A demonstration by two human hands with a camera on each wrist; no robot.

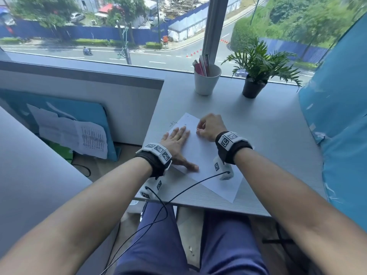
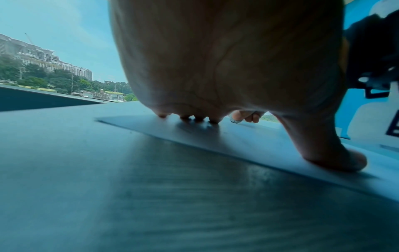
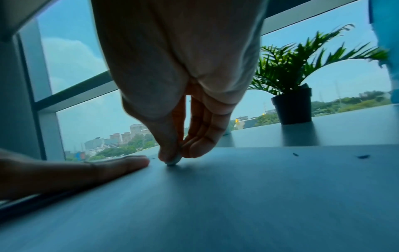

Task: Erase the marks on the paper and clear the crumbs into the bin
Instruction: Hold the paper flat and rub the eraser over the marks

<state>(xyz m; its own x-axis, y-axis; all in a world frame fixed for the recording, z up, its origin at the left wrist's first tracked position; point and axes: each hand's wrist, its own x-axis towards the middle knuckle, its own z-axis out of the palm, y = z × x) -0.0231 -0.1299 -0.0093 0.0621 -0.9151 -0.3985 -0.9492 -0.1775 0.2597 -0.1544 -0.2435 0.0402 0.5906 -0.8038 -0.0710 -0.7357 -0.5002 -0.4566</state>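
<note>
A white sheet of paper (image 1: 200,153) lies slanted on the grey desk (image 1: 268,139). My left hand (image 1: 176,139) lies flat on the sheet's left part, fingers straight and thumb spread, pressing it down; in the left wrist view its fingertips (image 2: 198,118) touch the paper (image 2: 248,141). My right hand (image 1: 210,126) pinches a small pale eraser (image 3: 172,162) between thumb and fingers, its tip on the paper just right of the left fingertips. Dark crumbs (image 1: 173,123) lie on the desk by the sheet's far left edge, and more crumbs (image 3: 362,156) lie further right.
A white cup (image 1: 206,80) with pens and a potted plant (image 1: 256,76) stand at the back by the window. A blue padded panel (image 1: 341,116) bounds the desk's right side. Cables (image 1: 178,193) run from the wrist devices over the desk's near edge. No bin is in view.
</note>
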